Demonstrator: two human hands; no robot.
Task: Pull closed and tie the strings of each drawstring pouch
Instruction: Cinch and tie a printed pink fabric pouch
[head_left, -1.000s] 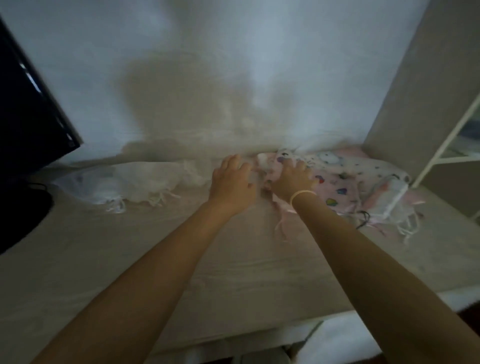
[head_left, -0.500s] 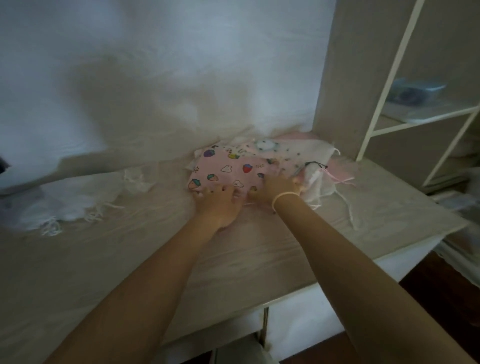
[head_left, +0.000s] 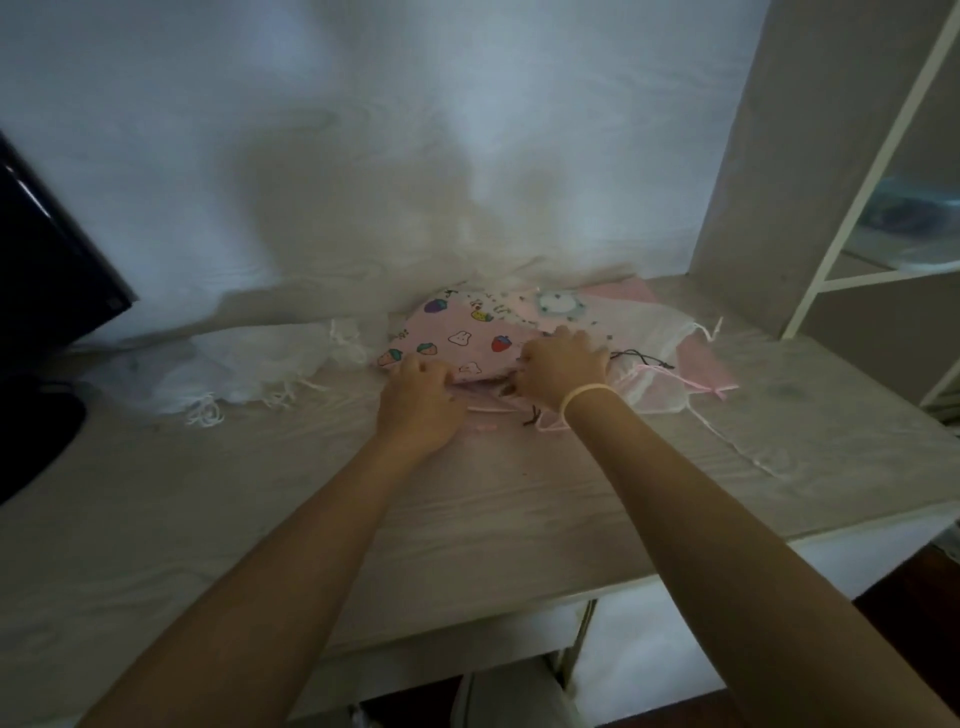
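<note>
A pink drawstring pouch (head_left: 462, 338) printed with strawberries and bunnies lies on top of a pile at the back of the desk. My left hand (head_left: 418, 400) grips its near edge at the left, fingers curled. My right hand (head_left: 563, 366), with a pale band on the wrist, grips the same edge at the right. Pink strings (head_left: 498, 410) and a dark cord end (head_left: 532, 418) trail on the desk between my wrists. Sheer white and pink pouches (head_left: 654, 374) lie under and to the right of it.
A heap of white sheer pouches (head_left: 228, 374) with tasselled strings sits at the left. A black monitor (head_left: 47, 291) stands at the far left. A shelf unit with a white frame (head_left: 852, 218) rises on the right. The desk's front edge (head_left: 519, 618) is near.
The view swung back to the left, so the monitor shows again. Both hands have stayed on the pouch's near edge, now spread a little further apart, with its strings trailing on the desk between them.
</note>
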